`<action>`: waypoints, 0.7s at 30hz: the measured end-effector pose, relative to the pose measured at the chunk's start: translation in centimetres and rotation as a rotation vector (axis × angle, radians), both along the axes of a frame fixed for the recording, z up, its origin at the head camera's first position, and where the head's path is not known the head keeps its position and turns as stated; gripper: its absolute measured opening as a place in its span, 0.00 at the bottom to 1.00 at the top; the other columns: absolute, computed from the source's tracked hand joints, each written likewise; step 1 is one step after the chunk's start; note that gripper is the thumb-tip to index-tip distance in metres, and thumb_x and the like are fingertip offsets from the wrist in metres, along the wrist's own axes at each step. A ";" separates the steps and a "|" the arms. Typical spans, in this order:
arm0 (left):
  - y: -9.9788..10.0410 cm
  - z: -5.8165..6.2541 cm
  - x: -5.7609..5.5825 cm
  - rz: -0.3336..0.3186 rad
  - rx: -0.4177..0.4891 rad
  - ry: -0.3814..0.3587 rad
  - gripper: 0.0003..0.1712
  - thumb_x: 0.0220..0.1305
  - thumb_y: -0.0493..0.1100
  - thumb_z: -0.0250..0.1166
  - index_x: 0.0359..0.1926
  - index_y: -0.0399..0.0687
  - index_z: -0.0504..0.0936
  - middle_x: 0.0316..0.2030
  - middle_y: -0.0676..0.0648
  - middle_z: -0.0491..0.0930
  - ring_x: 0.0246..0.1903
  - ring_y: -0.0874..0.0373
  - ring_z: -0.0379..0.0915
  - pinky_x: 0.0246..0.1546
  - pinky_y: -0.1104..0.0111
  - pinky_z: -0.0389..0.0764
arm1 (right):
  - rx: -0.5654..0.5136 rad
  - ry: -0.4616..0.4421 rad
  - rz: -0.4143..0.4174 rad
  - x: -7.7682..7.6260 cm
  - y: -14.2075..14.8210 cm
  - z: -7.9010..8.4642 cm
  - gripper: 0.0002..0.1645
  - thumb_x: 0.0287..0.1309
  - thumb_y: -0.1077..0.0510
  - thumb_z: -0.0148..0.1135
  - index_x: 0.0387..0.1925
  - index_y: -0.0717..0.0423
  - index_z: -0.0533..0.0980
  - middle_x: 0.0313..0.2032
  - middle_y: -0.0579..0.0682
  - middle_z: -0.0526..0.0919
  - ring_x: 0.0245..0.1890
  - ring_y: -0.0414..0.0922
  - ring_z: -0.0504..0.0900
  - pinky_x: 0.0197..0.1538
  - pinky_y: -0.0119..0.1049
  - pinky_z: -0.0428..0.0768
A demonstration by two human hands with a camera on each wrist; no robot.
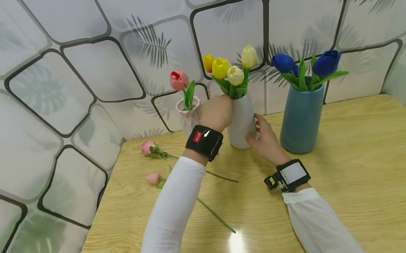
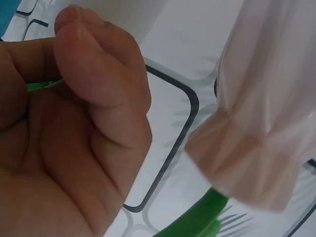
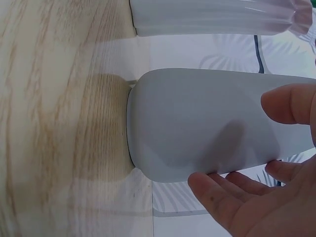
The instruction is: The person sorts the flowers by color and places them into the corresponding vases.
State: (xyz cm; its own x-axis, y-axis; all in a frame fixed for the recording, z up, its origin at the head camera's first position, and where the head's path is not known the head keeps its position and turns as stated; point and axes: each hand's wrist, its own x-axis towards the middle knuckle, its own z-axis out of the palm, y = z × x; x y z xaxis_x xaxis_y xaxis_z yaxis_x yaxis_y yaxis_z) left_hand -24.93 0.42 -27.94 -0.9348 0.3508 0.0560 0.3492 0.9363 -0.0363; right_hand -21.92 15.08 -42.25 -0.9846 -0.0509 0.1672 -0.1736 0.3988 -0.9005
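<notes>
A white vase [image 1: 242,123] stands upright on the table, holding several yellow and cream tulips [image 1: 235,75]. My left hand [image 1: 217,111] is at its upper left, close to the rim. In the left wrist view, its fingers [image 2: 103,74] are curled, with a bit of green stem or leaf [image 2: 39,86] in their gap; most of it is hidden. Beside the vase's right side is my right hand [image 1: 266,141]. Its fairly straight fingers [image 3: 212,192] reach the vase's edge, and the thumb [image 3: 284,103] overlaps the front.
Left of the white vase stands a pale pink vase [image 1: 183,122] with a pink tulip [image 1: 179,80]. A blue vase [image 1: 301,120] with blue tulips [image 1: 327,63] stands at the right. Two pink roses [image 1: 148,147] with long stems lie under and beside my left arm.
</notes>
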 end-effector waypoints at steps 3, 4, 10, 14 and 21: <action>-0.4 -1.1 0.6 -0.052 0.048 0.000 0.16 0.76 0.43 0.49 0.40 0.43 0.82 0.34 0.44 0.85 0.32 0.51 0.82 0.36 0.54 0.81 | 0.002 0.013 -0.006 0.0 0.1 0.0 0.44 0.71 0.59 0.51 0.77 0.64 0.40 0.73 0.71 0.46 0.71 0.67 0.55 0.66 0.62 0.65; -0.7 -1.6 0.9 -0.072 0.086 -0.007 0.16 0.76 0.43 0.49 0.40 0.42 0.81 0.32 0.45 0.84 0.30 0.52 0.82 0.35 0.56 0.80 | 0.007 0.020 -0.008 0.0 0.2 0.0 0.44 0.71 0.60 0.51 0.77 0.65 0.40 0.73 0.71 0.46 0.71 0.67 0.55 0.66 0.62 0.64; -3.3 -5.4 3.2 -0.162 0.349 -0.067 0.16 0.75 0.40 0.50 0.30 0.40 0.77 0.19 0.50 0.69 0.16 0.58 0.65 0.18 0.68 0.66 | 0.047 0.007 -0.039 0.0 0.6 -0.3 0.43 0.70 0.59 0.51 0.76 0.66 0.41 0.73 0.71 0.48 0.71 0.67 0.56 0.67 0.60 0.64; -5.7 -7.7 5.5 -0.140 0.410 -0.080 0.16 0.75 0.42 0.52 0.27 0.45 0.73 0.17 0.52 0.65 0.15 0.60 0.60 0.15 0.69 0.62 | 0.025 -0.003 -0.034 0.0 0.8 -0.4 0.43 0.71 0.60 0.50 0.76 0.66 0.41 0.73 0.70 0.47 0.71 0.66 0.57 0.67 0.60 0.64; -10.1 -10.9 7.8 -0.089 0.353 -0.132 0.09 0.71 0.39 0.57 0.31 0.43 0.74 0.18 0.51 0.69 0.16 0.60 0.63 0.16 0.69 0.64 | 0.007 -0.005 -0.006 -0.3 0.5 0.2 0.42 0.70 0.61 0.50 0.76 0.66 0.41 0.72 0.71 0.48 0.71 0.65 0.56 0.68 0.58 0.64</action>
State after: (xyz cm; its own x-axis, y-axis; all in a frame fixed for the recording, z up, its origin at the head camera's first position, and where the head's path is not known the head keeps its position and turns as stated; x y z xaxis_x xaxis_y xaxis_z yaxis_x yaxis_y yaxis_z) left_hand -17.13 -9.68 -38.85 -0.9089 0.4114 0.0688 0.4096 0.8490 0.3337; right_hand -22.17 15.54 -42.05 -0.9857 -0.0458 0.1619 -0.1665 0.4066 -0.8983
